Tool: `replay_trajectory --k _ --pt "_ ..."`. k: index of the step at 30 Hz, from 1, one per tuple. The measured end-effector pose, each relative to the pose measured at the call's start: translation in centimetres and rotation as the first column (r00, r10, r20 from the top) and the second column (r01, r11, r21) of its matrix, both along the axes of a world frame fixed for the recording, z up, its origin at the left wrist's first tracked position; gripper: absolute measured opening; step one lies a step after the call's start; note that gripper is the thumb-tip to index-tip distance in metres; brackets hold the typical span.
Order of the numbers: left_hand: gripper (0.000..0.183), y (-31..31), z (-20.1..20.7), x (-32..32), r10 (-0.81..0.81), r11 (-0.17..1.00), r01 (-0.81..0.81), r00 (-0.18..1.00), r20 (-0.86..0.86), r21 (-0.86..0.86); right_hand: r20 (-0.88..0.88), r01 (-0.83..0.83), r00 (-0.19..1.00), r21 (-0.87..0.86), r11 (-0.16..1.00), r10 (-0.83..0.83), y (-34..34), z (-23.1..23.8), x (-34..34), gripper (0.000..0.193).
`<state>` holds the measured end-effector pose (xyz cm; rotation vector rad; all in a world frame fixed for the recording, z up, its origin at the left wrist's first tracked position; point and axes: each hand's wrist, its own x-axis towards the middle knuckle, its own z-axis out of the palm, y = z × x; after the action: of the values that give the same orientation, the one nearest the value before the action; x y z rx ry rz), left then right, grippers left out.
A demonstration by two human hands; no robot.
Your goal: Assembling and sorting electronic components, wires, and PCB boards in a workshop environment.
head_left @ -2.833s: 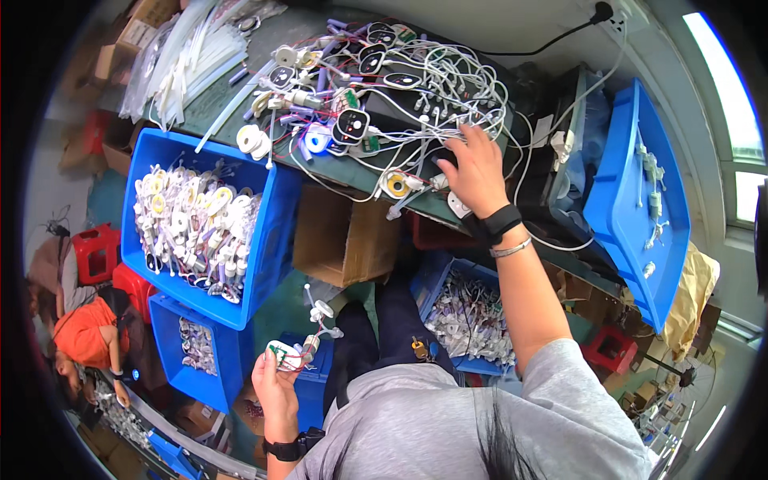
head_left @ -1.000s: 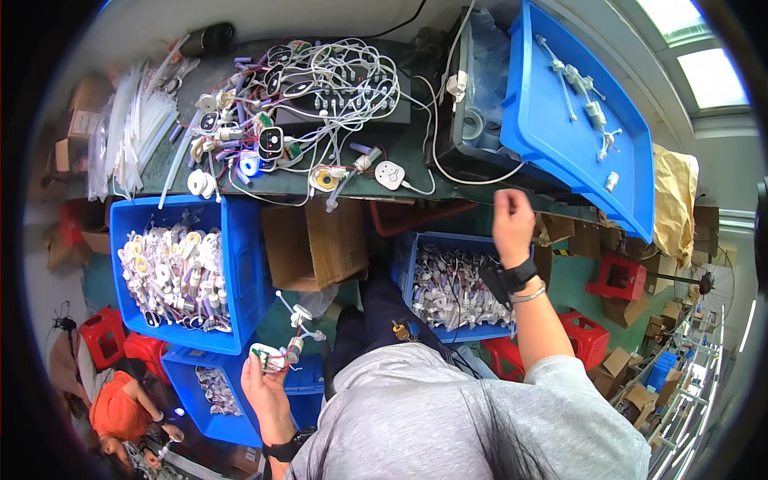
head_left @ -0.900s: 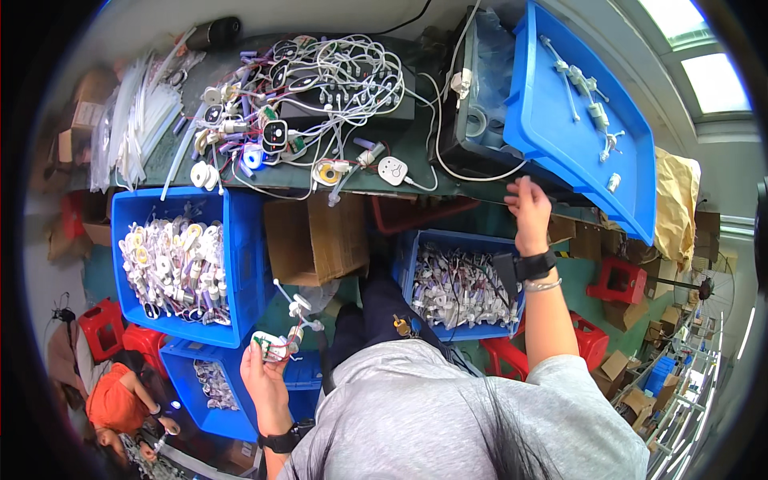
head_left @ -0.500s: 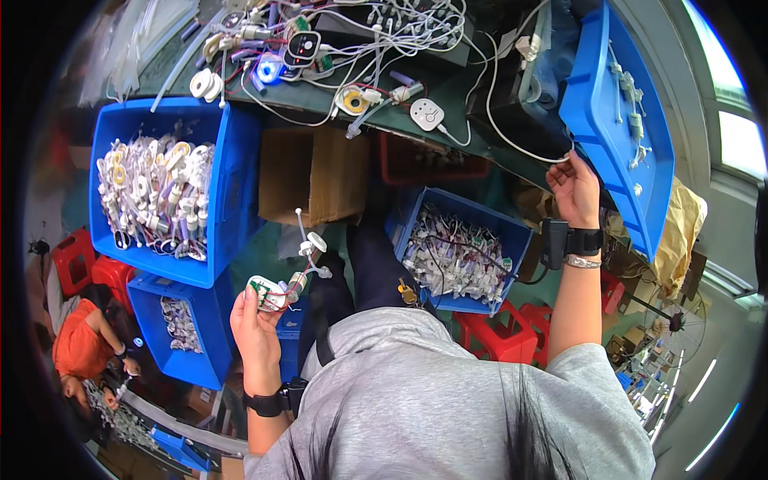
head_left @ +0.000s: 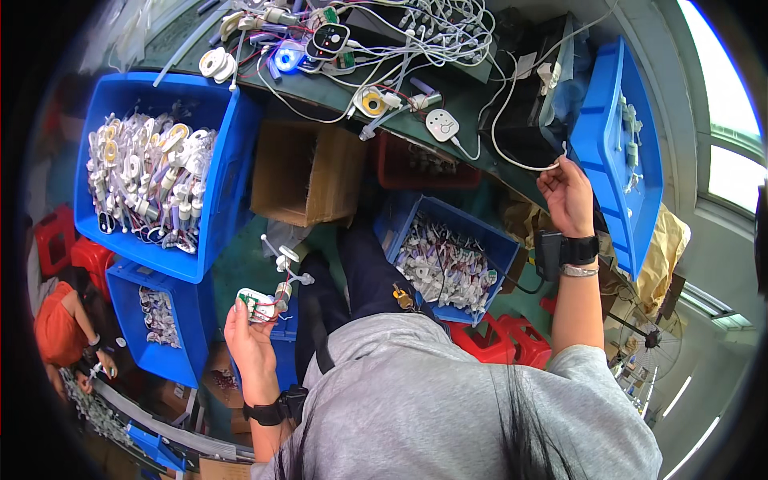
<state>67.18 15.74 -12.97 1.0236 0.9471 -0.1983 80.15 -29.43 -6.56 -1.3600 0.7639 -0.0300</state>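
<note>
My left hand (head_left: 252, 354) pinches the edge of a small white plastic housing with a green circuit board (head_left: 258, 306). From its board, red wires run to a small motor unit (head_left: 282, 294) with white discs and clear tubing sticking up. My right hand (head_left: 570, 202) is closed on the end of a white cable (head_left: 506, 157) beside the bench edge, fingertips pinched together. That cable loops up toward the back right of the bench. A closed white controller with printed marks (head_left: 442, 125) lies near the bench edge, with a lead plugged in.
A blue bin (head_left: 228, 172) heaped with assemblies stands left, a smaller blue bin (head_left: 196, 320) below it. Another filled blue bin (head_left: 502, 240) sits by my legs, near a cardboard box (head_left: 340, 172). Tangled white cables (head_left: 384, 52) cover the bench. A blue tray (head_left: 612, 192) leans at right.
The whole view has shifted slightly as my head moved. My left hand still holds the wired housing, now turned a little flatter; my right hand keeps its pinch on the cable.
</note>
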Motion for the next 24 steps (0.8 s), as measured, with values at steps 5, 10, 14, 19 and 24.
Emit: replay_trajectory --k 5,10,14,19,24 --pt "0.023 0.1 0.2 0.2 0.005 1.0 -0.005 1.0 0.007 0.009 0.032 0.009 0.999 0.015 1.0 -0.009 1.4 -0.9 1.1 0.014" --pt "0.021 0.1 0.9 0.5 0.015 1.0 -0.015 1.0 0.019 0.026 0.001 -0.062 0.998 -0.125 0.99 0.063 1.7 -1.5 0.8 0.017" --pt "0.02 -0.1 1.0 0.9 0.002 1.0 -0.002 1.0 0.002 0.023 -0.082 -0.12 0.991 -0.258 0.959 0.102 1.6 -1.5 -0.3 0.021" --pt "0.021 -1.0 2.6 2.2 -0.031 0.998 0.029 0.999 0.031 0.056 -0.042 0.082 0.996 0.035 0.996 -0.081 1.5 -0.8 1.2 0.032" --pt "0.021 -1.6 3.9 3.2 -0.051 0.996 0.047 0.998 0.043 0.078 -0.075 0.071 0.995 0.044 0.997 -0.068 0.3 -1.5 1.5 0.027"
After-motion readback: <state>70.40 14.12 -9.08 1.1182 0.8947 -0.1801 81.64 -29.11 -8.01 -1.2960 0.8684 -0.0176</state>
